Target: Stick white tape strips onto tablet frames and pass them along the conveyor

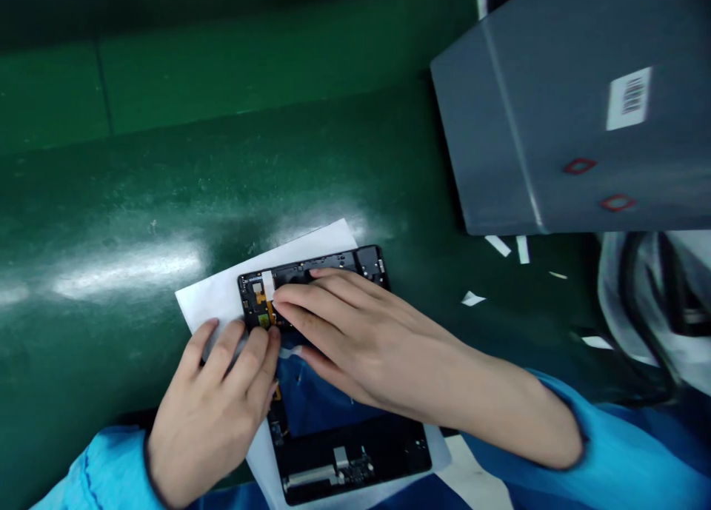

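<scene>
The person's left hand [211,414] and right hand [366,340] are both working on a black device housing [338,260], which is lying at the lower middle of the frame, partly on a sheet of white paper [222,288]. The paper is resting on a green work mat [167,199]. The curled left fingers [244,351] are pressing on the upper left part of the housing, but I cannot tell if they are really gripping it, because the thumb is hidden. The right hand is lying over the housing with its fingers [311,310] nearly straight and a little spread, holding nothing that I can see. Its fingertips are reaching close to a gold-coloured strip [261,303] on the housing. Blue sleeves [105,473] are covering both arms at the bottom of the frame. At the upper right, a grey box [555,110] with a barcode label [629,99] is standing on the mat, and small white paper scraps [472,298] are lying just below it.
</scene>
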### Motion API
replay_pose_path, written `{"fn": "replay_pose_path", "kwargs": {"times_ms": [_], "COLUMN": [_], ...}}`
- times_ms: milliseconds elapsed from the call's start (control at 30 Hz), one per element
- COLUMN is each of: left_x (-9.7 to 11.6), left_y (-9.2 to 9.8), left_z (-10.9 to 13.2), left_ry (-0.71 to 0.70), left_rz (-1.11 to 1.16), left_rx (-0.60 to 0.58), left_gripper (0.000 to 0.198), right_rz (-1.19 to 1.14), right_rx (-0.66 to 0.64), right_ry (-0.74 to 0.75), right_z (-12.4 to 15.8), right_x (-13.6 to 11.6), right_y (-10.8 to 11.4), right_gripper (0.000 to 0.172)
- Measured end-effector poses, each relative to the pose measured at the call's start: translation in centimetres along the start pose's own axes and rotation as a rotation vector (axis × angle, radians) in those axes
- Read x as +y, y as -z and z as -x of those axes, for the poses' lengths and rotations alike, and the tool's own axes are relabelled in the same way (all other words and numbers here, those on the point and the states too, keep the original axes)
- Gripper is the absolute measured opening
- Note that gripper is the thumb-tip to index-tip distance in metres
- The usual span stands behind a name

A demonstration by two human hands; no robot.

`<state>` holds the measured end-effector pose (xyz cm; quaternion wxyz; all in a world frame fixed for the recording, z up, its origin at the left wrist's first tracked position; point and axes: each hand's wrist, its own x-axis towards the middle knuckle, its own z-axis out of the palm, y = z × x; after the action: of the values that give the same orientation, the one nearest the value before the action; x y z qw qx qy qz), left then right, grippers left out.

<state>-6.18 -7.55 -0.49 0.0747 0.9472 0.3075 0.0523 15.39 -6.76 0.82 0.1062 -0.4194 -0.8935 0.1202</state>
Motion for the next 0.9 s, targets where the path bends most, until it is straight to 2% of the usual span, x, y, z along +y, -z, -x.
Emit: {"fn": "replay_pose_path", "kwargs": {"times_ms": [233,367,500,667,900], "left_x": [0.2,0.2,0.2,0.3,0.4], "left_y": [0.0,0.1,0.1,0.1,0.3], "left_z": [0.1,0.1,0.1,0.2,0.1], "left_ry": [-0.011,-0.014,-0.015,-0.009,-0.002], "left_rz": [-0.020,-0.021,-0.018,-0.009,-0.016], "left_rx": [-0.013,-0.019,-0.015,-0.025,-0.037], "left_gripper": [0.040,0.039,0.035,0.037,0.040], "right_rz": [-0.063,-0.124,-0.131,-0.150,-0.162], "right_rx": [0.025,0.183,0.298,0.234,0.193], "right_ry": [-0.024,-0.052,0.021,0.099,0.079], "right_z": [0.6,0.7,0.5,1.7,2.7], "right_x": [0.6,0.8,0.8,0.8,0.8], "right_y": [0.2,0.0,-0.9,-1.8,-2.4], "right_gripper": [0.034,0.020,0.014,0.018,0.025]}}
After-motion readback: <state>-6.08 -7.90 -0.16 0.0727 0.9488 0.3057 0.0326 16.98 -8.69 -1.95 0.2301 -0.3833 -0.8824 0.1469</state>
